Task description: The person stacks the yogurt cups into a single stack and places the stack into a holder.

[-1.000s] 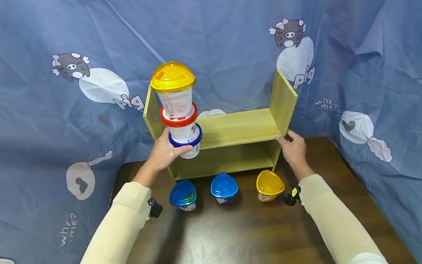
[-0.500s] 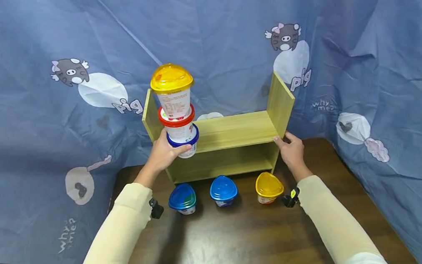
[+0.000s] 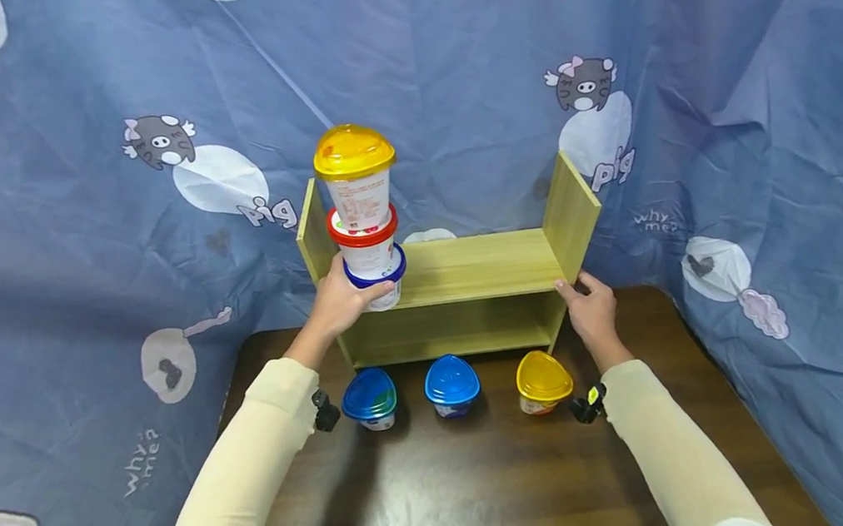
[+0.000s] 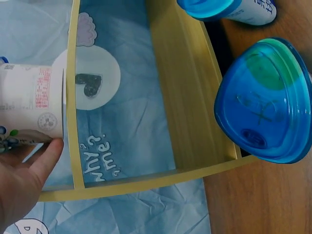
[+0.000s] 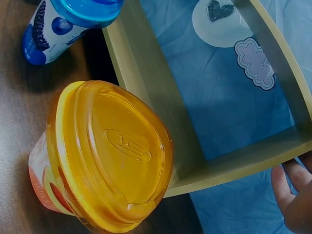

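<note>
My left hand [image 3: 336, 302] grips the lowest of three stacked plastic tubs, a white tub with a dark blue lid [image 3: 376, 279], fingers round its side and thumb across the front. On it stands a red-lidded tub [image 3: 368, 255], topped by a tub with a domed yellow lid [image 3: 360, 200]. The stack is at the left end of a pale wooden shelf unit [image 3: 474, 267], at the upper board's level. In the left wrist view the held tub [image 4: 29, 97] shows small print. My right hand [image 3: 593, 315] holds the unit's right side panel [image 3: 571, 212], thumb at its front edge.
On the brown table [image 3: 442, 495], in front of the unit, stand two blue-lidded tubs, a left one [image 3: 370, 397] and a middle one [image 3: 451, 383], and a yellow-lidded tub [image 3: 544, 379] on the right. A blue patterned cloth [image 3: 455, 126] hangs behind.
The whole head view has shifted slightly, with everything a little lower and to the right. Both hands keep their holds, and the stack stays at the shelf's left end.
</note>
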Available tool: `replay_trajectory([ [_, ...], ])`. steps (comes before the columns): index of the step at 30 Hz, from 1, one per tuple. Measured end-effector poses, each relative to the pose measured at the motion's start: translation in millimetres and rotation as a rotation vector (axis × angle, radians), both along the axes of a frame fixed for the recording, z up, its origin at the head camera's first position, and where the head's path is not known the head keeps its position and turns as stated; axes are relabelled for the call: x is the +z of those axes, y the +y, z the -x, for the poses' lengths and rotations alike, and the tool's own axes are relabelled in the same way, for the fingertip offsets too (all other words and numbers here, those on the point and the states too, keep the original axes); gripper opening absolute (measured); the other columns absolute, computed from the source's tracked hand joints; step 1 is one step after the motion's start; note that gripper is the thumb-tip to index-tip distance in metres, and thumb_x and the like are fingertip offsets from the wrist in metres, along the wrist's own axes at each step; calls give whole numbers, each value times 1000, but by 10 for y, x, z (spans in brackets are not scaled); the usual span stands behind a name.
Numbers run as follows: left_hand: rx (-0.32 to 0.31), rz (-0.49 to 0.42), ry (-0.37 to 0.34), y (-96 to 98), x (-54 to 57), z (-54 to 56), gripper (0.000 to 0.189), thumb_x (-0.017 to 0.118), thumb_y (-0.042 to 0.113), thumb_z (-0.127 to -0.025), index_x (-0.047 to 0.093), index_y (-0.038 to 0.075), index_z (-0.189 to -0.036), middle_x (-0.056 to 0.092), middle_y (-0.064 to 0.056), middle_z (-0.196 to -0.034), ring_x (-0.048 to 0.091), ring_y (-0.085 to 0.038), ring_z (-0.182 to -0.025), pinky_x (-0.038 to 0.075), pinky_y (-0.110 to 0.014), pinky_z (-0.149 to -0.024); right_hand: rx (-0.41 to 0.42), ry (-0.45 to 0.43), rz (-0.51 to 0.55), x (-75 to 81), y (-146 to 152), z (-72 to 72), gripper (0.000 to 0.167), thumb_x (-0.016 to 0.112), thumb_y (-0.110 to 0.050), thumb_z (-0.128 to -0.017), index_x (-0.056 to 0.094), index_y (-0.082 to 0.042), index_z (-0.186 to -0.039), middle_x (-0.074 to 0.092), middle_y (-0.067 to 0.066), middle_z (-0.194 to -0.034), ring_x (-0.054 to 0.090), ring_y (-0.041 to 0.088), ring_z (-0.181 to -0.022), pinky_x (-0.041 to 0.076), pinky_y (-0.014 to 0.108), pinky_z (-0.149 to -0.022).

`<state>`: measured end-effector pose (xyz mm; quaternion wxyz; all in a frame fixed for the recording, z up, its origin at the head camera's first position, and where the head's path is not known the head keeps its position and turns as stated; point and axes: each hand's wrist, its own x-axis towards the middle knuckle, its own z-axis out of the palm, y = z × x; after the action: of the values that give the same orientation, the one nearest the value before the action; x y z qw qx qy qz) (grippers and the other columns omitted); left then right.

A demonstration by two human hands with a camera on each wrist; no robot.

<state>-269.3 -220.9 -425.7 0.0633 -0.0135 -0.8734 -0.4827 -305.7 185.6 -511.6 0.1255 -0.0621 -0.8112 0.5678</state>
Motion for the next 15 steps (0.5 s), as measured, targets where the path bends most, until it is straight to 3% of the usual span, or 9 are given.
replay_trajectory([
  [15, 162, 31, -8, 109, -30, 72, 104, 82, 53, -79, 24, 12, -155, 53, -13, -142, 55, -33, -124, 44, -53, -105, 8, -11, 14, -2, -20, -7, 45, 69, -30, -97, 63, -10, -138, 61, 14, -138, 59, 30, -118, 49, 46, -98],
])
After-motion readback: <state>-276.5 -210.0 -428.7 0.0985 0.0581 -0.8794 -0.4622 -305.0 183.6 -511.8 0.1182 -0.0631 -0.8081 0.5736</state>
